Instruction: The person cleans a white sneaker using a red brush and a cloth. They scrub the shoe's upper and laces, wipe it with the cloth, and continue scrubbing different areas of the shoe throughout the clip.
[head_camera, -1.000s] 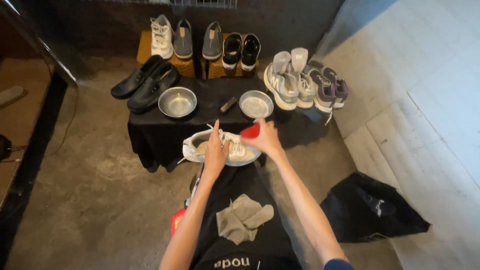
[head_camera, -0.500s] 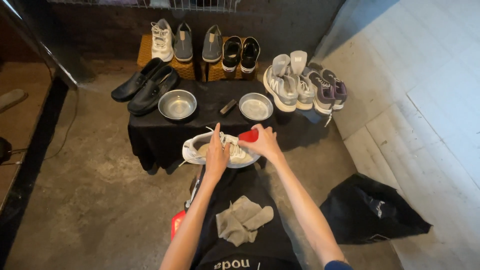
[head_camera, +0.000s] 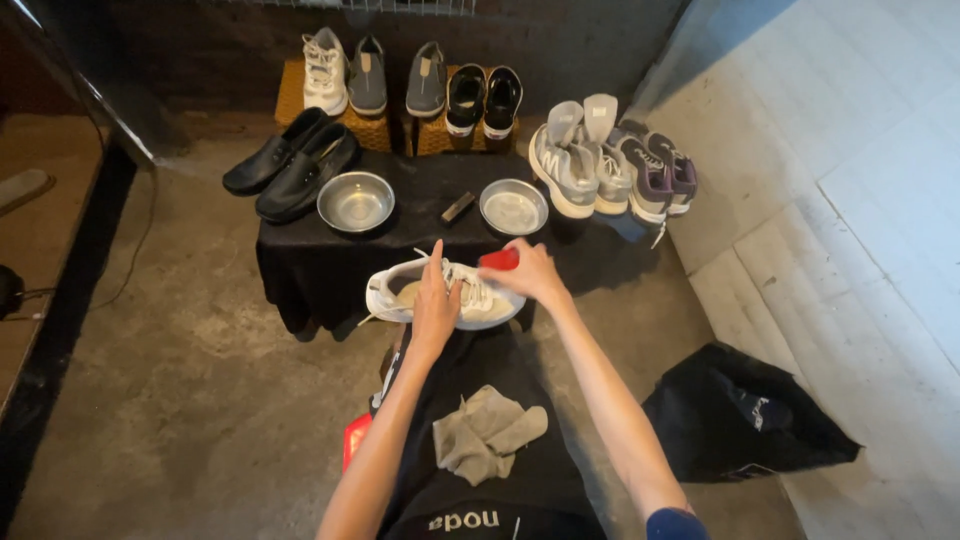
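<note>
Your left hand (head_camera: 434, 305) steadies the white sneaker (head_camera: 445, 296) at the table's (head_camera: 300, 260) near edge, grip wrapped over it. Your right hand (head_camera: 530, 272), clamped on a red brush (head_camera: 499, 260), has slid slightly nearer the toe since a moment ago, so scrubbing continues.

we are looking at a low table (head_camera: 300, 265) wearing a black cloth. two shiny metal bowls (head_camera: 355, 201) are sitting on it, with a small dark brush (head_camera: 458, 207) lying between them. black shoes (head_camera: 292, 165) are resting at its left end, and grey sneakers (head_camera: 578, 165) at its right end.
</note>
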